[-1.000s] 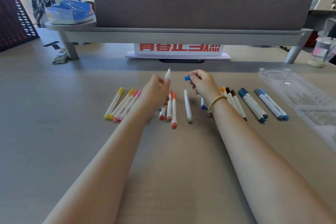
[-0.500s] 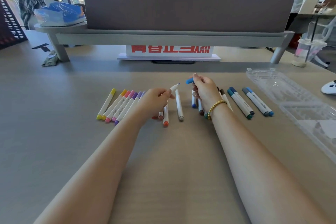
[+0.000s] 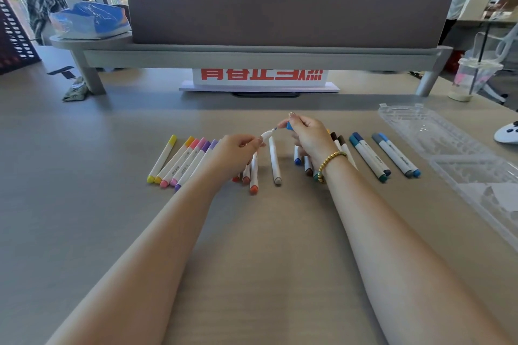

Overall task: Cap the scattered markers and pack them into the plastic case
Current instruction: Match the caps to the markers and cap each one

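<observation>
Head view: the person's left hand (image 3: 238, 152) is closed around a white-barrelled marker (image 3: 267, 135), held tilted with its fine blue tip pointing up and to the right. The right hand (image 3: 309, 136), a gold bead bracelet (image 3: 329, 161) at its wrist, pinches a small blue cap (image 3: 289, 126) between fingertips, the cap just beside the tip but not yet seated on it. Both hands hover above a smooth, matte, wood-grain table (image 3: 266, 246). A row of slim cylindrical markers lies across it: a yellow, orange, pink and purple group (image 3: 182, 161) at left, orange-ended ones (image 3: 253, 173) partly under the left hand, a lone white marker with a grey end (image 3: 274, 161) between the hands, and blue and grey capped pairs (image 3: 384, 155) at right. The clear, ribbed plastic case (image 3: 448, 148) lies open well to the right, with no markers visible in it. Compared with half a second ago, the marker tip and cap have drawn closer together, from a plain gap to near contact; the row on the table is unchanged.
</observation>
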### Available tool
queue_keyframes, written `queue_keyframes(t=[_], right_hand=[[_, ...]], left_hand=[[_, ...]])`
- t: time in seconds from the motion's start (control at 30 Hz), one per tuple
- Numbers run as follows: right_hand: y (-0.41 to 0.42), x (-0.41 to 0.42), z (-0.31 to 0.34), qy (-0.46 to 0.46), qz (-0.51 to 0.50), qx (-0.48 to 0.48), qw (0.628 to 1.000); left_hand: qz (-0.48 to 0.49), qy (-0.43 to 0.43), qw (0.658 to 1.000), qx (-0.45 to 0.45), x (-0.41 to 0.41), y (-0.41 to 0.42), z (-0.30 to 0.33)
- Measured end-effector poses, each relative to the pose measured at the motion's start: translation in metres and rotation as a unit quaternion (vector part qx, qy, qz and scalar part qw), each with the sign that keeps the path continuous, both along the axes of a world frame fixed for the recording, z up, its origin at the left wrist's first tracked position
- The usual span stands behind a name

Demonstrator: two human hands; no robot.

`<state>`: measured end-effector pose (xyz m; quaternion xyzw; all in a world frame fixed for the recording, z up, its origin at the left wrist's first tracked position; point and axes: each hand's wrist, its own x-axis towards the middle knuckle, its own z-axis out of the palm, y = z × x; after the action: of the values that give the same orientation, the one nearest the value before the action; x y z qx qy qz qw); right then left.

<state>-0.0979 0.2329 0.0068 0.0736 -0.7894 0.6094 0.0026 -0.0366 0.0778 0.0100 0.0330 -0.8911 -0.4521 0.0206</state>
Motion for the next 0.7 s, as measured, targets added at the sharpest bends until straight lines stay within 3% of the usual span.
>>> queue_keyframes(t=[0.27,0.7], right_hand=[[0.0033,0.002,-0.0005,-0.002,0.002,-0.067,0.998],[0.0083,0.0049,0.0029,-0.017,0.024,-0.075,0.997]], left_hand=[[-0.005,0.004,1.0,-0.018,0.003,0.0023,0.0008],[-0.018,-0.008,1.0,-0.01,0.0029,0.0089,0.0063]])
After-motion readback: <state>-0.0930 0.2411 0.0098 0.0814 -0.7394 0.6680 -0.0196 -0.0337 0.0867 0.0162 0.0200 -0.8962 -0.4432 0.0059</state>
